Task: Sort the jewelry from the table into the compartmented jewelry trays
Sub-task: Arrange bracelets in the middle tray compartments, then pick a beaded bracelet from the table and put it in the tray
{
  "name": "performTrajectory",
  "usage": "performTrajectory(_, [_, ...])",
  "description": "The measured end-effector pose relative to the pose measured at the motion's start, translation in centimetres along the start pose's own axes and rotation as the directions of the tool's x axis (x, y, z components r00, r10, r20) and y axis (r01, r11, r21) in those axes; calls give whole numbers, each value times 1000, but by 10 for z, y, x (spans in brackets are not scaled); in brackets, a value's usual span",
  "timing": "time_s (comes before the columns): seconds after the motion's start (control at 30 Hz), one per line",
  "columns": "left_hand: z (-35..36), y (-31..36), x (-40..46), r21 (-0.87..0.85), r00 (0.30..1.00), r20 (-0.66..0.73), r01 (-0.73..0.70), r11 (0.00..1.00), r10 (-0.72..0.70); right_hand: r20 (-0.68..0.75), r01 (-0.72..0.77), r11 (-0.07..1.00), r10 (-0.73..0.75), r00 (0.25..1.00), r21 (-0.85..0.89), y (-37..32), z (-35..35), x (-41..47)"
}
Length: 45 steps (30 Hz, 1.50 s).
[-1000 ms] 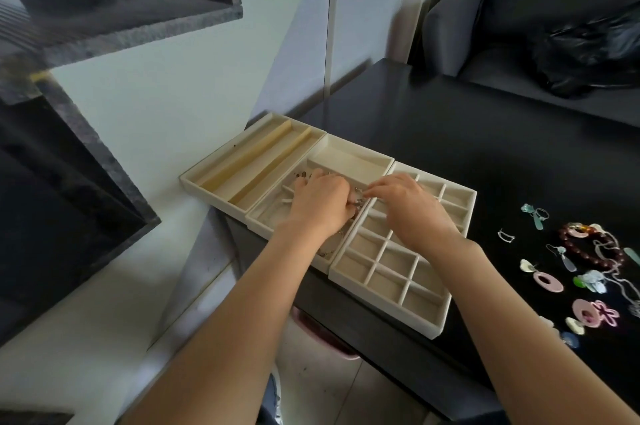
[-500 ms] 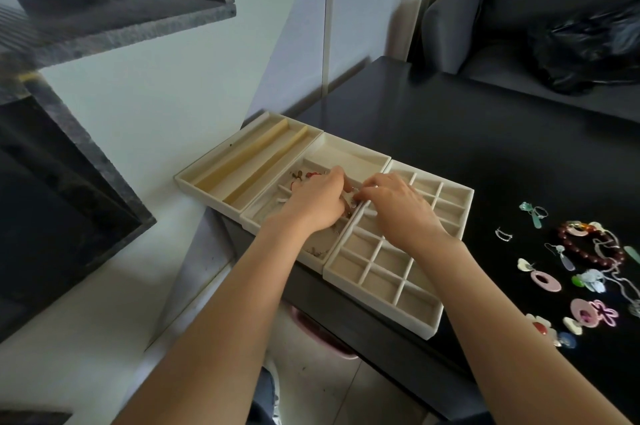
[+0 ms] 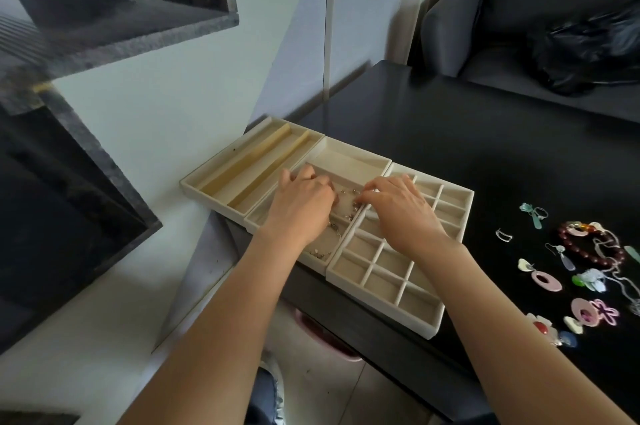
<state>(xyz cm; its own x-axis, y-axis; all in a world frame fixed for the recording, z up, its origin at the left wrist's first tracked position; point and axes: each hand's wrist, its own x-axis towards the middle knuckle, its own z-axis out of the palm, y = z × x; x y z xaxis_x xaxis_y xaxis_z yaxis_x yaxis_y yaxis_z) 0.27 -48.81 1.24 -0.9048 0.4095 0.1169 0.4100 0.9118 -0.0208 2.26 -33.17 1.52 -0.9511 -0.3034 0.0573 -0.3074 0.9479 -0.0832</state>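
Three cream trays lie side by side at the table's left edge: a long-slot tray (image 3: pixel 242 175), a middle tray (image 3: pixel 349 161) with small silver pieces (image 3: pixel 349 213) in it, and a grid tray (image 3: pixel 415 300). My left hand (image 3: pixel 301 206) hovers over the middle tray with fingers curled downward; what they hold is hidden. My right hand (image 3: pixel 401 213) reaches across the grid tray and its fingertips pinch a small silver piece at the middle tray's right wall. Loose jewelry lies to the right: a dark red bead bracelet (image 3: pixel 588 251), pink earrings (image 3: pixel 547 280), a green clip (image 3: pixel 533 215).
The black table (image 3: pixel 450 133) stretches back toward a grey sofa with a black bag (image 3: pixel 588 50) on it. A pink bin (image 3: pixel 329 338) sits on the floor under the table's edge. Dark stone shelves (image 3: pixel 69 182) jut from the wall at left.
My hands, which were pressed together over the middle tray, have drawn apart. The left shifted toward the tray's left side; the right stays at its right wall.
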Motion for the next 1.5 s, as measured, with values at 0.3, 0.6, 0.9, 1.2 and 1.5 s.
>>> performTrajectory(0.3, [-3, 2, -3, 7, 999, 24, 35, 999, -35, -19, -1, 1000, 1, 1000, -9, -1, -2, -3])
performTrajectory(0.6, [-19, 42, -11, -164, 994, -74, 72, 984, -85, -18, -144, 979, 148, 989, 143, 31, -13, -38])
performTrajectory(0.9, [-32, 153, 7, -447, 990, -142, -88, 890, 26, -10, -492, 812, 521, 854, 314, 117, -28, -134])
performTrajectory(1.2, [0, 254, 76, -263, 949, 42, -292, 920, 313, 9, -664, 668, 703, 711, 335, 205, -17, -159])
performTrajectory(1.5, [21, 290, 114, -328, 988, 45, -128, 936, 151, 31, -719, 524, 798, 601, 456, 231, -6, -143])
